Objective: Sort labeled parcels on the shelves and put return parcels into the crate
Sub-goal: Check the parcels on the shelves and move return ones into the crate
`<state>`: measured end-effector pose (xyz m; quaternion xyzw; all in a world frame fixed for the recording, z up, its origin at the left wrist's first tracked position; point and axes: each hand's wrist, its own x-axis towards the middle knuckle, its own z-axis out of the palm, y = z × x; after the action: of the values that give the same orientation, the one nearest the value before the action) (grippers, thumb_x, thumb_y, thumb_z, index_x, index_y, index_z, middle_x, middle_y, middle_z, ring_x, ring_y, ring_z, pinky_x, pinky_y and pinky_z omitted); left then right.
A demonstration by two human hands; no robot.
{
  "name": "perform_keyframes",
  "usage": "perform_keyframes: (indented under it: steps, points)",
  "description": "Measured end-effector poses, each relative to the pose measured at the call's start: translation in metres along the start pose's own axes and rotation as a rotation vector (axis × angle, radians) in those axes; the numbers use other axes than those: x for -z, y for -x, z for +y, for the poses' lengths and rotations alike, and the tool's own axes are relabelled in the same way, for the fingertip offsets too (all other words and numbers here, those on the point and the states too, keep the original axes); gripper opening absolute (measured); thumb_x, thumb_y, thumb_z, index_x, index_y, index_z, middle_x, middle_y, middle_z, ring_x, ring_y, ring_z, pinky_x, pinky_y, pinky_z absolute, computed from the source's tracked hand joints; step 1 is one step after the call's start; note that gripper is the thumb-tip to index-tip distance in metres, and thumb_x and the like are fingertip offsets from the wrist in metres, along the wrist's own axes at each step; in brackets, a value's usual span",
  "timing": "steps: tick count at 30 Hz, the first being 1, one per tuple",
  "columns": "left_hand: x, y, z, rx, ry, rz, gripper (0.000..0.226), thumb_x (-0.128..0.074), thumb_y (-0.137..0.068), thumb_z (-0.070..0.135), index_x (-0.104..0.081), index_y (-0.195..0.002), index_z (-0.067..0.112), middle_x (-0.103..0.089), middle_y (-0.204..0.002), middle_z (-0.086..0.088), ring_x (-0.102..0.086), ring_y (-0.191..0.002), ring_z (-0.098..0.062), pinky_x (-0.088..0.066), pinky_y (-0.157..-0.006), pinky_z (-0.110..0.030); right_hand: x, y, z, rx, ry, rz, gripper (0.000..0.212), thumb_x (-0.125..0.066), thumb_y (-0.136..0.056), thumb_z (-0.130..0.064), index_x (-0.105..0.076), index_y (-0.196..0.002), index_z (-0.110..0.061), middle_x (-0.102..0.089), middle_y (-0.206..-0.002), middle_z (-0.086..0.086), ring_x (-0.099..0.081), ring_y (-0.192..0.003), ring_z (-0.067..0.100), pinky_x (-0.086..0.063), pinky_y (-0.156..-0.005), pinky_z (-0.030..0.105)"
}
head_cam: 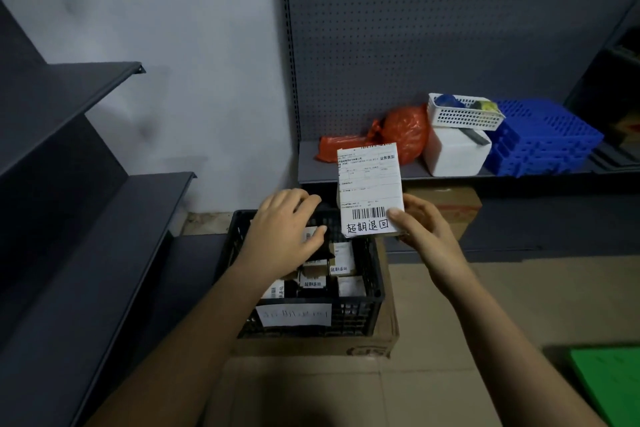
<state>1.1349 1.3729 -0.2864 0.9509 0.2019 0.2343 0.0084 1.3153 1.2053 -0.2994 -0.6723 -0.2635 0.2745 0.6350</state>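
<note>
The right hand (pixel 424 234) pinches a white-labelled parcel (pixel 370 184), barcode and handwritten characters at its near end, above the far right corner of the black crate (pixel 353 318). The left hand (pixel 282 236), fingers loosely spread, reaches into the crate.

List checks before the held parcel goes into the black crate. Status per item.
1. Grip: right hand pinches the parcel at its lower right corner: ok.
2. Return mark: handwriting under the barcode faces the camera: ok.
3. Tag match: the paper tag on the front of the crate is blurred: cannot tell.
4. Drop path: left hand is low over the crate's opening, above the parcels inside: not ok.
5. Left hand free: whether it grips anything: cannot tell.
6. Room left: the parcels inside cover most of the visible floor: cannot tell.
</note>
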Motion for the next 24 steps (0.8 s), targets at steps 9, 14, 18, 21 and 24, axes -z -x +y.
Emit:
perform_keyframes:
  steps: [9,14,18,21,24]
  points:
    - [-0.067,-0.043,-0.053,0.038,0.056,-0.137,0.038,-0.061,-0.084,0.033,-0.063,-0.114,0.011,-0.061,-0.102,-0.001,-0.058,-0.094,-0.02,-0.043,-0.082,-0.031,-0.023,-0.081,0.047,-0.169,-0.017,-0.016,0.067,-0.078,-0.062,-0.062,-0.06,-0.121,-0.034,-0.069,-0.117,-0.004,-0.065,-0.108,0.011,-0.051,-0.098,0.041]
    - [-0.104,-0.068,-0.092,0.041,0.101,-0.24,0.047,-0.047,-0.087,0.042,-0.062,-0.118,0.011,-0.061,-0.106,-0.001,-0.057,-0.097,-0.021,-0.047,-0.085,-0.035,-0.045,-0.123,0.072,-0.256,-0.071,0.027,0.061,-0.076,-0.065,-0.049,-0.06,-0.12,-0.027,-0.071,-0.114,-0.001,-0.067,-0.106,0.014,-0.05,-0.1,0.041]
    - [-0.139,-0.08,-0.124,0.045,0.135,-0.296,0.049,-0.044,-0.087,0.042,-0.062,-0.119,0.011,-0.06,-0.107,-0.002,-0.057,-0.098,-0.021,-0.048,-0.086,-0.038,-0.065,-0.149,0.098,-0.316,-0.089,0.036,0.05,-0.074,-0.075,-0.038,-0.059,-0.12,-0.024,-0.072,-0.11,0.001,-0.069,-0.1,0.013,-0.054,-0.087,0.029]
    - [-0.168,-0.079,-0.145,0.044,0.144,-0.35,0.049,-0.044,-0.086,0.042,-0.061,-0.119,0.011,-0.059,-0.107,-0.002,-0.057,-0.098,-0.022,-0.049,-0.085,-0.039,-0.077,-0.161,0.122,-0.362,-0.065,0.03,0.037,-0.07,-0.086,-0.025,-0.059,-0.121,-0.02,-0.073,-0.109,0.0,-0.07,-0.097,0.01,-0.053,-0.076,0.019]
    - [-0.198,-0.071,-0.158,0.079,0.17,-0.388,0.047,-0.044,-0.086,0.043,-0.061,-0.117,0.012,-0.059,-0.106,-0.003,-0.057,-0.097,-0.024,-0.05,-0.084,-0.041,-0.083,-0.167,0.153,-0.438,-0.043,0.017,0.042,-0.07,-0.086,-0.025,-0.057,-0.126,-0.016,-0.071,-0.113,0.001,-0.069,-0.099,0.008,-0.054,-0.075,0.017]
